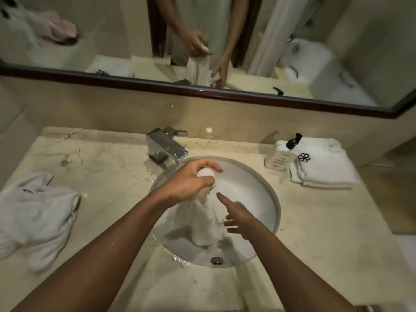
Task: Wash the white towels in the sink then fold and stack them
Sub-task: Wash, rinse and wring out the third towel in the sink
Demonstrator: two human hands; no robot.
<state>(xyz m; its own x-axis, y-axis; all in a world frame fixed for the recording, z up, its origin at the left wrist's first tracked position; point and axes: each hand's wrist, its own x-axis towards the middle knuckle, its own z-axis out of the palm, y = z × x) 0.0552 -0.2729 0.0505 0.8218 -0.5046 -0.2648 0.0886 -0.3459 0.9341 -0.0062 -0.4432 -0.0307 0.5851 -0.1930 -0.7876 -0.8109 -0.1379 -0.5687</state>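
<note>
The marble table point(315, 221) carries a round white sink point(258, 188) at its middle, and in this sink the work of the moment goes on. On the table's left side lies a crumpled white towel point(38, 217), loose and unfolded; on the right sits a folded stack of towels point(324, 167) with a dark flower mark, and a soap bottle point(281, 157) stands just beside it, touching its near corner. A chrome faucet point(167, 148) stands behind the basin, its spout reaching over the rim. Inside the sink a wet towel point(204, 219) hangs bunched into a column, its long axis running near upright from the basin floor up into the left hand point(191, 181). That hand grips the towel's top end, fingers curled round it, and holds it above the bowl. The right hand point(238, 217) is spread, fingers straight and apart, just to the right of the column at about mid height; whether its fingertips touch the cloth is hard to tell through the blur. The relation that matters is this: the towel's free length lies directly left of the right hand, the nearer one to it, so a squeeze or wring would likely call for that hand to close inward across the column below the left.
</note>
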